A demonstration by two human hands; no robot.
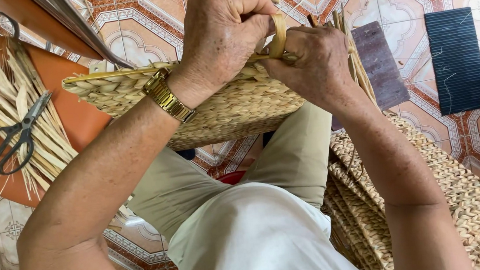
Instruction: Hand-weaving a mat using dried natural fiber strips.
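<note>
We held the woven basket across our lap, left hand fingers pinching the flat straw strip at its rim, right hand clamping the rim. A hard tug could likely snap the strip.

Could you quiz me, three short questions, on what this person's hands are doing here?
1. True or false: the scissors lie on the orange mat among loose straw strips.
2. Which hand wears the gold wristwatch? A) left B) right
3. What do both hands work on?

Key
1. True.
2. A: the left hand; the right hand is bare.
3. The rim of a woven straw basket, where a pale strip is pinched in their grip.
</note>
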